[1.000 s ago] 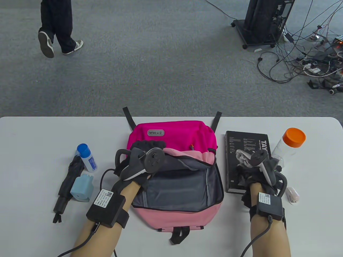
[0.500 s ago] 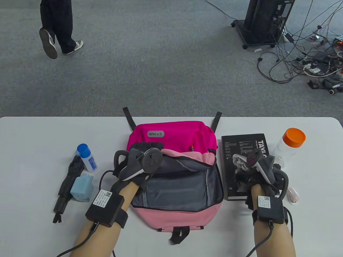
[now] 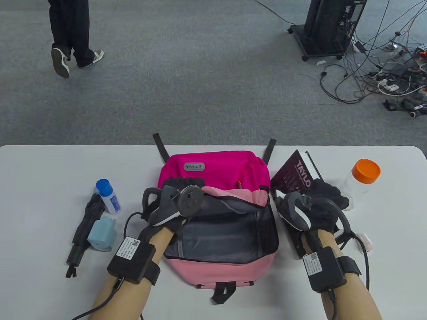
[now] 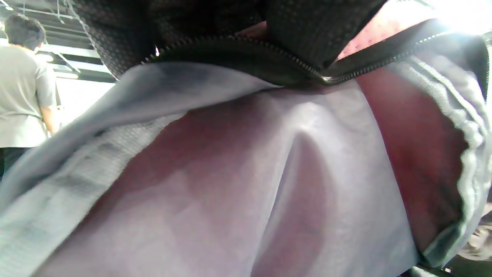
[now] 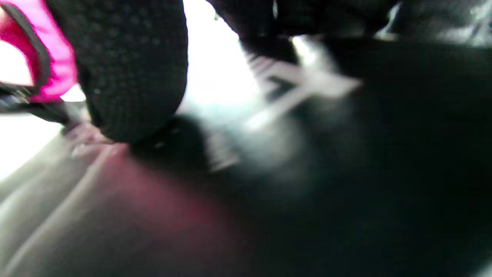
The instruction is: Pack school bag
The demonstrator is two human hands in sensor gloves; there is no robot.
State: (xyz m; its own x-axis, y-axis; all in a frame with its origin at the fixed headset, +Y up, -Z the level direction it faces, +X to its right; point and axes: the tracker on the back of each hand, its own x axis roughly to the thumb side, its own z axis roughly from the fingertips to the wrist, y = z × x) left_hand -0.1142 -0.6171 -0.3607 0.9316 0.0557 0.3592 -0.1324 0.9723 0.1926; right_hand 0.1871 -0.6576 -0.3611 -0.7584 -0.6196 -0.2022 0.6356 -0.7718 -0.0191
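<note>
Black book (image 3: 295, 175) tilted up off the table beside the open pink bag (image 3: 220, 213) — gripped by right hand (image 3: 312, 208). Stiff, probably weighty; best held along the spine. Left hand (image 3: 176, 200) pinching the flap open.

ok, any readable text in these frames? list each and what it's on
"Z·Y·HUA" (upside down): grey patch on the pink backpack.
"TAYLO", rest hidden: cover of the black book gripped by the right hand.
Small print on the book, blue-capped bottle label, wrist-box stickers: too small.
Wrist views: none.
</note>
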